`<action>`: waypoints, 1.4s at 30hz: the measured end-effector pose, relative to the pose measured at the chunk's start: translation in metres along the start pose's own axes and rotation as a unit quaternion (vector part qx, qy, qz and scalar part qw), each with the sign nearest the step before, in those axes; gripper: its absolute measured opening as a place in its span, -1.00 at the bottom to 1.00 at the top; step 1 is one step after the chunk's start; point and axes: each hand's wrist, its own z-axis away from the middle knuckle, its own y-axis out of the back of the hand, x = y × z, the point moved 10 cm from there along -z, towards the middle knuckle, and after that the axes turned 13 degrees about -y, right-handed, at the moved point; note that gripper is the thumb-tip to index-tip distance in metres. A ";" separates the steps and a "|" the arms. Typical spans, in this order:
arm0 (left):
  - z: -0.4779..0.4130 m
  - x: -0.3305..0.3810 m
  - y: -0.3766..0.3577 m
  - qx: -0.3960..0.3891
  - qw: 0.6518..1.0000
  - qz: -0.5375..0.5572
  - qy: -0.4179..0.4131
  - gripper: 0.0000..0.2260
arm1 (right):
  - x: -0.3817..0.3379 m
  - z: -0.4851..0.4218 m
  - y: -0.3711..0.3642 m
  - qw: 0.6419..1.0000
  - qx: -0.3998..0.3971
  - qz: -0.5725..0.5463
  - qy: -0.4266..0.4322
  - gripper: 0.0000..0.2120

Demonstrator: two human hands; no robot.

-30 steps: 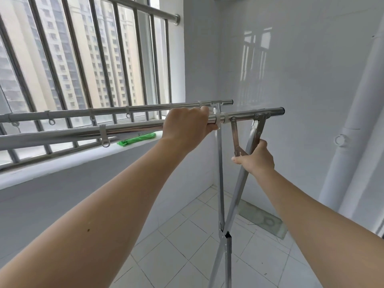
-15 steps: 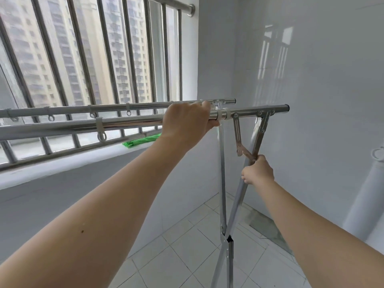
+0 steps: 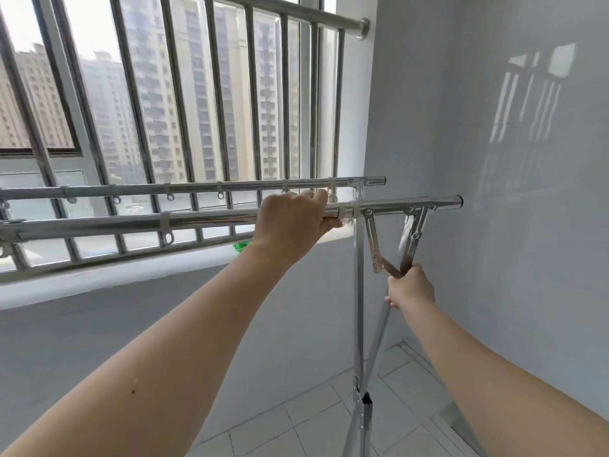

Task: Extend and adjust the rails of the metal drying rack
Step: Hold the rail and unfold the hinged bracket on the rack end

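Observation:
The metal drying rack stands in front of me with two horizontal steel rails. The near rail [image 3: 197, 222] runs from the left edge to a black-capped end at the right. The far rail [image 3: 230, 186] lies parallel behind it. My left hand [image 3: 293, 222] is wrapped around the near rail close to its right end. My right hand [image 3: 410, 288] grips the slanted leg [image 3: 413, 239] just below the folding brace [image 3: 374, 242]. The legs cross at a hinge [image 3: 361, 399] near the floor.
A barred window [image 3: 197, 110] and its white sill [image 3: 99, 285] lie behind the rails. Something green [image 3: 242, 246] rests on the sill. A pale tiled wall [image 3: 510, 192] stands close on the right. The floor [image 3: 296, 423] is tiled.
My right hand has slid down the slanted leg, to below the brace joint. My view has tilted up and shifted, so the white pipe on the right is out of sight. The left hand keeps its grip.

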 end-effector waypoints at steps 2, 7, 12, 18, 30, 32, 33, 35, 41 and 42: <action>-0.006 -0.007 -0.013 -0.012 1.000 0.001 0.018 -0.57 | -0.009 -0.014 -0.008 1.000 -0.007 0.011 0.021 -0.78; -0.022 -0.012 -0.038 -0.029 0.999 -0.005 0.029 -0.58 | -0.027 -0.045 -0.023 0.998 -0.019 0.040 0.048 -0.75; -0.037 -0.021 -0.067 -0.027 0.998 -0.020 0.044 -0.57 | -0.044 -0.074 -0.038 0.995 0.001 0.060 0.082 -0.75; -0.055 -0.032 -0.098 -0.015 0.999 -0.028 0.036 -0.59 | -0.068 -0.105 -0.057 0.990 0.020 0.084 0.108 -0.74; -0.118 -0.037 -0.178 -0.001 0.999 -0.040 0.027 -0.59 | -0.106 -0.201 -0.082 0.985 0.045 0.101 0.131 -0.72; -0.131 -0.033 -0.190 -0.008 0.999 -0.043 0.018 -0.60 | -0.110 -0.217 -0.083 0.985 0.047 0.102 0.134 -0.72; -0.137 -0.032 -0.197 -0.009 0.999 -0.044 0.017 -0.60 | -0.113 -0.226 -0.083 0.984 0.049 0.102 0.136 -0.72; -0.151 -0.032 -0.210 -0.009 0.999 -0.047 0.023 -0.61 | -0.120 -0.248 -0.085 0.983 0.050 0.103 0.142 -0.72; -0.197 -0.022 -0.253 -0.022 0.997 -0.060 0.035 -0.61 | -0.135 -0.317 -0.089 0.981 0.035 0.104 0.158 -0.73; -0.205 -0.018 -0.261 -0.025 0.997 -0.065 0.033 -0.61 | -0.136 -0.329 -0.089 0.981 0.032 0.104 0.158 -0.73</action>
